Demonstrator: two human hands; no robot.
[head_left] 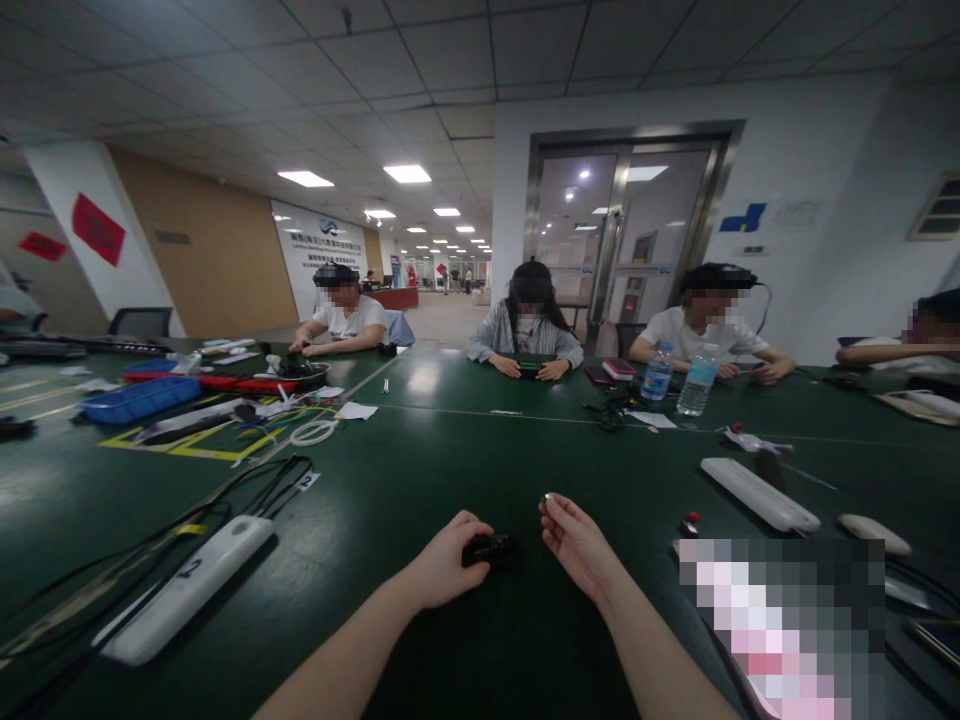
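Note:
My left hand point(457, 560) is closed around a short, black, rounded object point(491, 548) that lies low over the dark green tabletop; its kind does not show clearly. To the right of it, my right hand point(574, 540) is raised a little, with thumb and forefinger pinching a small shiny metal piece point(547, 498). The piece is too small to name, and my fingertips partly cover it. A gap separates the two hands, and the black object's right end points towards my right hand.
Left lies a long white device point(187, 590) marked 2, with black cables point(225, 500). Another white device point(759, 495) and a blurred-out flat item point(772, 640) lie right. Farther off are a blue tray point(140, 398), two water bottles point(697, 380), and several seated people wearing headgear.

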